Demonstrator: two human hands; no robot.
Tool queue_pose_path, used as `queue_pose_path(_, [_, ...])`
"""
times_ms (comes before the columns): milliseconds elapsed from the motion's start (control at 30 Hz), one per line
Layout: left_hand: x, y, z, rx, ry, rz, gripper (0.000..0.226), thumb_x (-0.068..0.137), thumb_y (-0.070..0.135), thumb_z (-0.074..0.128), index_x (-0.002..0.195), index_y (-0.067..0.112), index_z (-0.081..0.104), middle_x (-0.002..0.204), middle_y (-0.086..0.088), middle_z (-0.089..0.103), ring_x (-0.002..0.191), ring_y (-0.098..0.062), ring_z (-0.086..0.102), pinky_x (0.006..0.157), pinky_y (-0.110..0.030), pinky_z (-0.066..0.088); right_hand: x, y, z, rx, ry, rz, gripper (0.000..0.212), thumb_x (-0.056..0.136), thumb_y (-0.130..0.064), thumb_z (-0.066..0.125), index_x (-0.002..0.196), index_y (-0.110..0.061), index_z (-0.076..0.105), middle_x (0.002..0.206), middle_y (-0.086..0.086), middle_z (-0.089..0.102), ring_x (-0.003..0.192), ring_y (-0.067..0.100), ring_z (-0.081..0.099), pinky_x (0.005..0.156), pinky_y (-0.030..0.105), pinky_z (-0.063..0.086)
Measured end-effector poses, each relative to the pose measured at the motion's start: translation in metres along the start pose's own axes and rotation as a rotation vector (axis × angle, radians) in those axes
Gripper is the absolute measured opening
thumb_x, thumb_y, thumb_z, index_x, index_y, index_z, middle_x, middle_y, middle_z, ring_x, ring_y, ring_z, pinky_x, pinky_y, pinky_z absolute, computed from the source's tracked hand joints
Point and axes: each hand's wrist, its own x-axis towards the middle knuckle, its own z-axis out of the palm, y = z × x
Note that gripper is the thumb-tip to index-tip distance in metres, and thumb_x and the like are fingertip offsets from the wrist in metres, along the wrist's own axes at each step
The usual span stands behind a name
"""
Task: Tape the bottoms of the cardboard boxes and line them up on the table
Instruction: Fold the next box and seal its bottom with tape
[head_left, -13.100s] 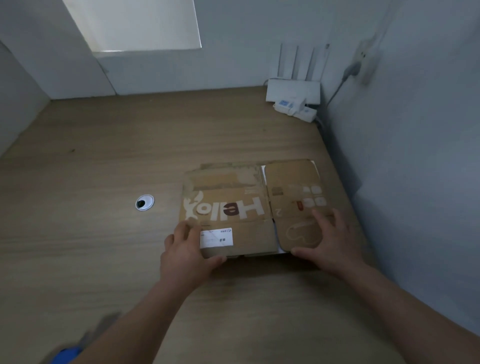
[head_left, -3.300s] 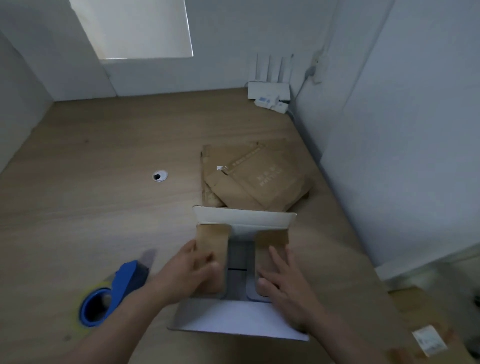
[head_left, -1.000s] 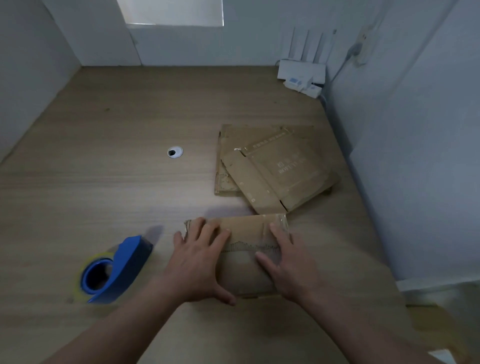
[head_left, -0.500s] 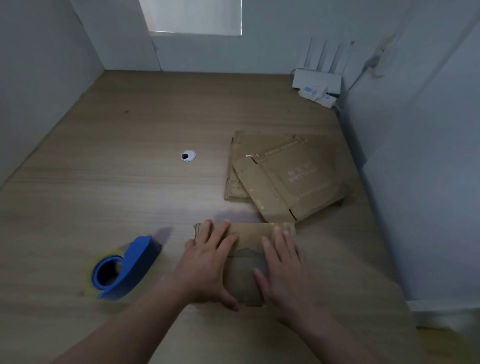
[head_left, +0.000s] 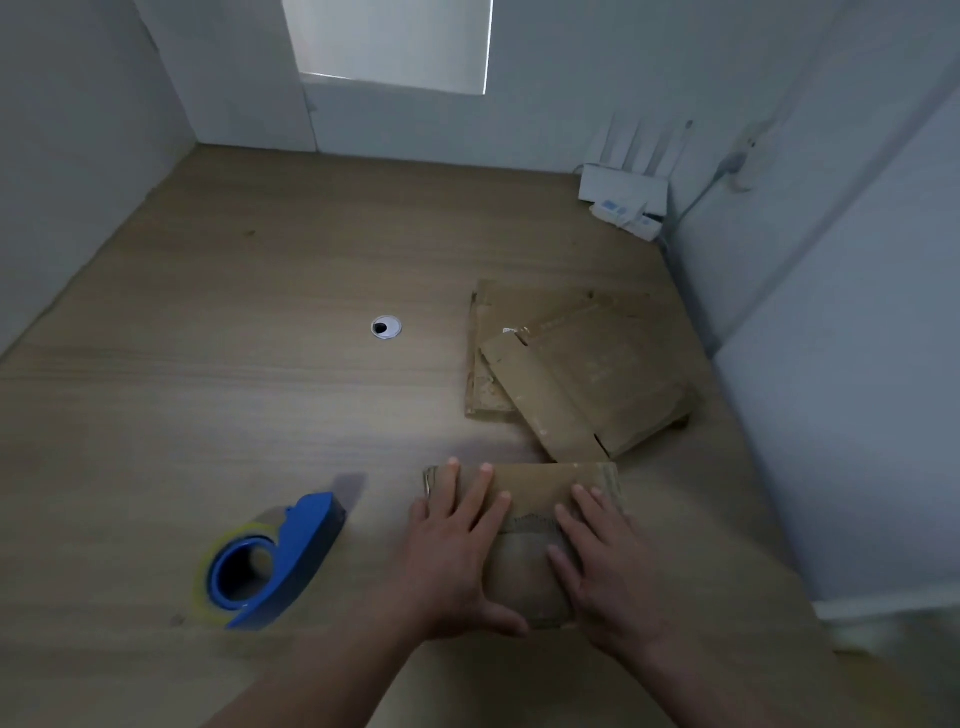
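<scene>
A small cardboard box (head_left: 540, 488) stands on the wooden table (head_left: 234, 395) near its front, its folded flaps facing up. My left hand (head_left: 457, 551) lies flat on the left flap and my right hand (head_left: 602, 561) lies flat on the right flap, fingers spread, pressing them down. The seam between the flaps shows between my hands. A blue tape dispenser (head_left: 275, 561) with a clear tape roll rests on the table to the left of the box, a hand's width from my left hand.
A stack of flattened cardboard boxes (head_left: 582, 374) lies just behind the box, toward the right wall. A round cable grommet (head_left: 386, 327) sits mid-table. A white router (head_left: 623, 187) and power strip (head_left: 626, 218) stand in the far right corner. Walls close in the left, back and right.
Over the last second my hands have stayed pressed on the box flaps, the right hand sliding slightly inward. The view has shifted, so everything sits further right and lower in frame.
</scene>
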Motion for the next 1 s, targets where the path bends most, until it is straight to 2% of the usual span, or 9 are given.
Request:
queue_pose_path(133, [-0.019, -0.014, -0.007, -0.092, 0.104, 0.005, 0.095, 0.080, 0.079, 0.050, 0.156, 0.033, 0.015, 0.164, 0.010, -0.016, 0.150, -0.021, -0.022, 0.121, -0.046, -0.001, -0.002, -0.002, 0.003, 0.023, 0.056, -0.010, 0.071, 0.102, -0.059, 0.021, 0.117, -0.014, 0.073, 0.136, 0.012, 0.061, 0.124, 0.032, 0.060, 0.095, 0.043, 0.050])
queue_pose_path(200, [-0.047, -0.035, 0.002, -0.167, 0.338, -0.070, 0.072, 0.085, 0.067, 0.049, 0.146, 0.031, 0.036, 0.163, 0.005, 0.017, 0.152, -0.024, 0.012, 0.119, -0.047, 0.021, -0.002, -0.001, 0.004, 0.014, 0.066, -0.022, 0.071, 0.101, -0.060, 0.022, 0.117, -0.014, 0.073, 0.137, 0.012, 0.061, 0.124, 0.032, 0.058, 0.096, 0.043, 0.050])
queue_pose_path(300, [-0.093, -0.084, 0.033, -0.144, 0.609, -0.303, 0.066, 0.068, 0.054, 0.072, 0.121, 0.019, 0.054, 0.129, -0.008, 0.056, 0.117, -0.031, 0.055, 0.085, -0.047, 0.051, -0.002, 0.006, 0.012, 0.053, 0.070, -0.001, 0.072, 0.099, -0.063, 0.025, 0.120, -0.013, 0.072, 0.140, 0.012, 0.058, 0.127, 0.032, 0.056, 0.098, 0.044, 0.048])
queue_pose_path(400, [-0.113, -0.124, 0.061, -0.151, 0.445, -0.540, 0.088, 0.041, 0.045, 0.095, 0.115, 0.014, 0.059, 0.114, -0.012, 0.063, 0.101, -0.035, 0.063, 0.072, -0.047, 0.052, -0.001, 0.010, 0.017, 0.037, 0.066, 0.002, 0.074, 0.099, -0.065, 0.024, 0.121, -0.012, 0.072, 0.141, 0.013, 0.057, 0.128, 0.032, 0.054, 0.100, 0.044, 0.044])
queue_pose_path(533, [-0.108, -0.142, 0.076, -0.080, 0.221, -0.711, 0.080, 0.051, 0.052, 0.089, 0.117, 0.019, 0.061, 0.091, -0.004, 0.071, 0.085, -0.029, 0.067, 0.073, -0.042, 0.046, -0.002, 0.009, 0.013, 0.041, 0.056, 0.017, 0.077, 0.098, -0.067, 0.023, 0.122, -0.012, 0.071, 0.141, 0.013, 0.056, 0.130, 0.032, 0.051, 0.101, 0.045, 0.043])
queue_pose_path(667, [-0.097, -0.145, 0.067, -0.093, 0.255, -0.708, 0.055, 0.085, 0.048, 0.065, 0.129, 0.025, 0.040, 0.101, 0.000, 0.068, 0.099, -0.025, 0.062, 0.081, -0.039, 0.044, -0.001, 0.008, 0.011, 0.065, 0.084, 0.013, 0.074, 0.099, -0.065, 0.027, 0.119, -0.009, 0.072, 0.139, 0.016, 0.057, 0.128, 0.033, 0.050, 0.103, 0.040, 0.036])
queue_pose_path(800, [-0.101, -0.145, 0.051, -0.247, 0.332, -0.666, 0.044, 0.083, 0.034, 0.069, 0.120, 0.019, 0.048, 0.095, -0.008, 0.069, 0.084, -0.031, 0.065, 0.065, -0.038, 0.049, -0.002, 0.008, 0.010, 0.097, 0.126, 0.006, 0.072, 0.098, -0.064, 0.028, 0.117, -0.011, 0.073, 0.138, 0.014, 0.059, 0.126, 0.033, 0.052, 0.105, 0.038, 0.035])
queue_pose_path(900, [-0.105, -0.127, 0.023, -0.303, 0.520, -0.442, 0.048, 0.077, 0.024, 0.075, 0.120, 0.021, 0.054, 0.088, -0.003, 0.069, 0.072, -0.029, 0.064, 0.057, -0.037, 0.050, -0.001, 0.010, 0.009, 0.128, 0.110, 0.022, 0.068, 0.097, -0.064, 0.032, 0.116, -0.015, 0.074, 0.137, 0.012, 0.060, 0.122, 0.031, 0.053, 0.104, 0.036, 0.035])
queue_pose_path(1000, [-0.100, -0.088, -0.016, -0.245, 0.602, -0.174, 0.051, 0.073, 0.033, 0.071, 0.121, 0.029, 0.053, 0.088, 0.004, 0.065, 0.070, -0.021, 0.060, 0.055, -0.034, 0.049, -0.001, 0.012, 0.004, 0.130, 0.035, 0.035, 0.057, 0.091, -0.060, 0.044, 0.118, -0.019, 0.073, 0.139, 0.008, 0.059, 0.123, 0.032, 0.057, 0.106, 0.036, 0.039])
